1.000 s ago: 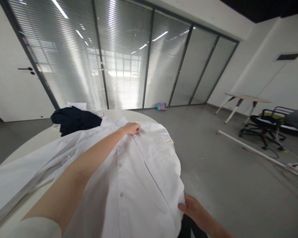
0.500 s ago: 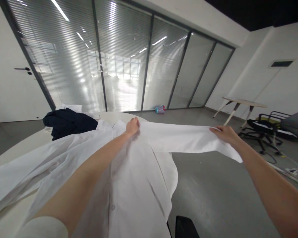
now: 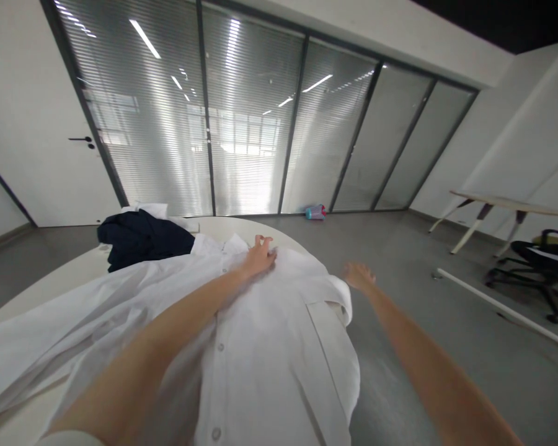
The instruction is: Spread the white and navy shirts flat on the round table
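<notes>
A white button-up shirt [image 3: 260,334] lies spread front side up, its collar toward the far side and its buttons running down the middle. My left hand [image 3: 259,255] rests on the shirt's shoulder near the collar, fingers apart and slightly bent. Over the table edge hangs the right-hand sleeve [image 3: 341,294], drooping and folded down on itself. Just beyond that sleeve my right hand [image 3: 359,275] is in the air above the floor, apart from the cloth; motion blur hides how its fingers are set.
The shirt lies on a round white table [image 3: 223,226]. A dark navy garment [image 3: 146,238] is bunched at the back left, with white cloth [image 3: 151,209] behind it. A small colourful bin-like item [image 3: 315,212] lies by the glass wall. To the right stand another table [image 3: 506,203] and an office chair [image 3: 539,260].
My right hand has let go of the sleeve and moved left. The sleeve, stretched out before, has dropped over the table edge. My left hand has loosened its pinch. The view has turned left.
</notes>
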A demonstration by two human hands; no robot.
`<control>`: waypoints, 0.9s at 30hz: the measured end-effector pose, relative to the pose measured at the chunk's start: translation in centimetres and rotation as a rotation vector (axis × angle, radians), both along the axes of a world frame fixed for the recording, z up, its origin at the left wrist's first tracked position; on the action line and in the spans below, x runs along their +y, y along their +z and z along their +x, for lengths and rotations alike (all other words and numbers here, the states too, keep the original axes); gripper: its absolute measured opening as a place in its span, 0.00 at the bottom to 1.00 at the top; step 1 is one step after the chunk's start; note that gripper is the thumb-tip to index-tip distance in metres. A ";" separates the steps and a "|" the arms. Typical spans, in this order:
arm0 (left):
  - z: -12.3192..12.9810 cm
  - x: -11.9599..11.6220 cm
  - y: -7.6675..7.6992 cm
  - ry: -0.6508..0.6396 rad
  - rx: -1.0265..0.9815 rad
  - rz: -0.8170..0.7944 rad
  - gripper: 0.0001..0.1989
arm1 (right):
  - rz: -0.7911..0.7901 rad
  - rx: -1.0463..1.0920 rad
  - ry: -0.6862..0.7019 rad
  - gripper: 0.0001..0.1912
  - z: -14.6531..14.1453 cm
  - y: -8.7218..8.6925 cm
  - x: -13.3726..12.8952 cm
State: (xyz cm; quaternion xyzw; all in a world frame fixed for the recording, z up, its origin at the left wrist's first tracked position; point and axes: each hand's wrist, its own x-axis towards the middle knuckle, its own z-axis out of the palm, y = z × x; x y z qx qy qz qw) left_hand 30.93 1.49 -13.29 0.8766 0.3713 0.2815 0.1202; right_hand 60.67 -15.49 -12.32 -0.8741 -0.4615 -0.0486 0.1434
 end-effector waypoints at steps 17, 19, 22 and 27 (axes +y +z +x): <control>-20.4 -2.8 0.3 -0.035 0.430 0.075 0.27 | -0.251 -0.171 0.602 0.33 -16.5 -0.3 5.1; -22.8 -3.8 0.5 -0.072 0.427 0.049 0.27 | -0.199 -0.222 0.554 0.33 -17.0 0.1 4.8; -25.6 -7.3 1.6 -0.103 0.357 -0.001 0.25 | -0.081 -0.337 0.519 0.29 -18.5 1.2 3.6; -30.3 -16.2 4.4 -0.041 0.137 -0.046 0.20 | 0.065 -0.231 0.421 0.18 -21.2 4.2 -2.0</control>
